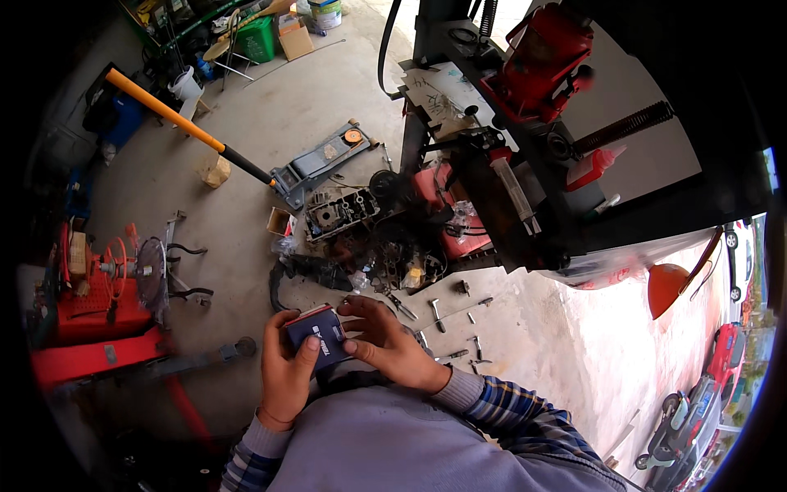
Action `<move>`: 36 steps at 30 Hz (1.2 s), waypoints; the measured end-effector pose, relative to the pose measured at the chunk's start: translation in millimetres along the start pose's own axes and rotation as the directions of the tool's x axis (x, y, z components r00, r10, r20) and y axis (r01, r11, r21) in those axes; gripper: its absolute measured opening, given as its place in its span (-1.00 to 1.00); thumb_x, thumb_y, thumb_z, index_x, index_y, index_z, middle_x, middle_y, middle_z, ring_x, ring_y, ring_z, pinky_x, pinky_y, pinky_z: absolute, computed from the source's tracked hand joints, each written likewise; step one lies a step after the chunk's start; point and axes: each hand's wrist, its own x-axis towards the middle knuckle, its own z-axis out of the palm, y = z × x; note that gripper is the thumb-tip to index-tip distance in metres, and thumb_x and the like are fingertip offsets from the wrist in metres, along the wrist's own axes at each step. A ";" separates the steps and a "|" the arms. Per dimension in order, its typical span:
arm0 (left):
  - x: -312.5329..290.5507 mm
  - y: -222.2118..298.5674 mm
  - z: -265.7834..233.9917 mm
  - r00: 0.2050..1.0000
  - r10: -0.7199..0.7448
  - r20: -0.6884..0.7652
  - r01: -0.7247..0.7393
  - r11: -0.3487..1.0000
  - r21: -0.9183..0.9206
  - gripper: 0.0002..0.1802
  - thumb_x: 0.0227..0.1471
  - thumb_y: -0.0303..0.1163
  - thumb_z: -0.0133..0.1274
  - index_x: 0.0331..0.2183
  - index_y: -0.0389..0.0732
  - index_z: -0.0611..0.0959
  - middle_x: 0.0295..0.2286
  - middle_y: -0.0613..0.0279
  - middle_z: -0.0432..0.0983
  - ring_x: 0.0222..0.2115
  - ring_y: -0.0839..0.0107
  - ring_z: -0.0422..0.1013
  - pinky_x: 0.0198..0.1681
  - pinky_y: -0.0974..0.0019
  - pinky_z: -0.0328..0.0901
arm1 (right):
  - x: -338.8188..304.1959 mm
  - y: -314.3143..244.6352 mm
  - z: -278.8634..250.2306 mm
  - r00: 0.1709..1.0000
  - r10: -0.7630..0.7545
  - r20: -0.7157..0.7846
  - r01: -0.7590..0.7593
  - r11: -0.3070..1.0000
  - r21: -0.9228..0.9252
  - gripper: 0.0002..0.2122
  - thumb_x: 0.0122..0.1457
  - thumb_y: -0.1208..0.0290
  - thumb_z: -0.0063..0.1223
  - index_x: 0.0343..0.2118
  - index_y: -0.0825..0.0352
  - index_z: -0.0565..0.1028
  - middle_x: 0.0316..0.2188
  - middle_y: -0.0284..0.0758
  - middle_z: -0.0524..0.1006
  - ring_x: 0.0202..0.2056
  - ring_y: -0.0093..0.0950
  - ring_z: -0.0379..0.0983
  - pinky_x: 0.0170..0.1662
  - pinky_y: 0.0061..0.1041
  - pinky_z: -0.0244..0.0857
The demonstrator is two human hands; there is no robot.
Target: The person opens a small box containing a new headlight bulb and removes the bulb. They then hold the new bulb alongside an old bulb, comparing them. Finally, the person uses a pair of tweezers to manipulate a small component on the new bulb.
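Note:
Held close in front of my body is a small dark blue cardboard box (327, 345) with white print and a red edge at its far end. My left hand (283, 365) grips its left side, thumb pressed on the printed face. My right hand (398, 351) has its thumb on the box's right edge, and its bent fingers curl by the far end. Whether the end flap is open, and what lies inside, I cannot make out. Beyond the hands, a greasy engine block part (343, 215) rests on the floor.
A grey floor jack (324, 160) with a long orange handle (164, 105) stands past the engine parts. Several hand tools, among them a ratchet (436, 315), lie on the concrete. A black steel press frame (525, 189) rises at right, carrying a red bottle jack (545, 61). Red equipment (102, 328) stands left.

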 end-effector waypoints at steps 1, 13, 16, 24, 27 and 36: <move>3.7 -5.9 2.0 1.000 -0.029 -0.009 0.028 0.994 -0.108 -0.40 0.19 -0.24 0.16 0.09 -0.32 0.27 -0.08 0.08 0.41 -0.07 0.43 0.40 0.03 0.36 0.32 | 0.9 -2.1 -3.4 0.999 -0.041 -0.016 0.040 0.998 -0.046 -0.42 0.28 0.44 0.12 0.27 0.39 0.10 0.22 -0.16 0.24 0.18 -0.32 0.30 0.21 -0.30 0.26; 11.8 18.7 -23.3 0.940 0.030 0.341 -0.020 0.999 -0.030 -0.06 0.01 -0.36 0.33 0.27 -0.32 0.13 0.08 0.11 0.31 0.13 0.36 0.27 0.20 0.29 0.20 | -1.4 -45.6 -1.8 0.866 -0.441 0.237 0.493 0.673 -0.551 -0.67 -0.07 0.58 0.27 -0.16 0.37 0.54 0.03 -0.10 0.44 0.04 -0.18 0.42 0.06 -0.29 0.36; 7.5 16.1 -22.8 0.923 0.075 0.376 -0.040 0.994 -0.101 -0.03 -0.05 -0.47 0.35 0.27 -0.31 0.14 0.12 0.10 0.26 0.16 0.36 0.23 0.21 0.28 0.20 | -5.2 -44.2 -1.0 0.847 -0.463 0.263 0.528 0.672 -0.519 -0.65 -0.19 0.66 0.18 -0.23 0.37 0.56 0.02 -0.08 0.44 0.08 -0.08 0.39 0.13 -0.15 0.31; -14.3 23.8 -8.4 0.916 0.154 0.370 -0.173 0.985 0.018 -0.13 -0.10 -0.62 0.32 0.19 -0.29 0.24 0.07 0.14 0.27 0.12 0.40 0.27 0.17 0.29 0.23 | -11.2 -49.0 -8.4 0.793 -0.507 0.338 0.609 0.634 -0.478 -0.62 -0.26 0.65 0.12 -0.24 0.37 0.56 0.03 -0.03 0.43 0.15 0.03 0.34 0.21 -0.03 0.21; -18.7 17.3 -2.6 0.905 0.232 0.356 -0.243 0.970 -0.013 -0.13 -0.12 -0.63 0.33 0.19 -0.28 0.25 0.05 0.14 0.28 0.09 0.41 0.30 0.14 0.30 0.25 | -16.4 -50.6 -6.0 0.799 -0.528 0.290 0.601 0.669 -0.438 -0.61 -0.24 0.63 0.14 -0.21 0.40 0.53 0.04 0.03 0.41 0.16 0.05 0.34 0.22 -0.03 0.20; -23.0 13.3 10.5 0.891 0.338 0.303 -0.348 0.937 -0.024 -0.15 -0.16 -0.60 0.37 0.14 -0.26 0.29 0.06 0.05 0.26 0.12 0.29 0.28 0.15 0.25 0.24 | -24.1 -46.5 -9.6 0.783 -0.565 0.261 0.621 0.678 -0.395 -0.59 -0.10 0.58 0.18 -0.09 0.43 0.47 0.12 0.13 0.32 0.17 0.03 0.33 0.23 -0.09 0.21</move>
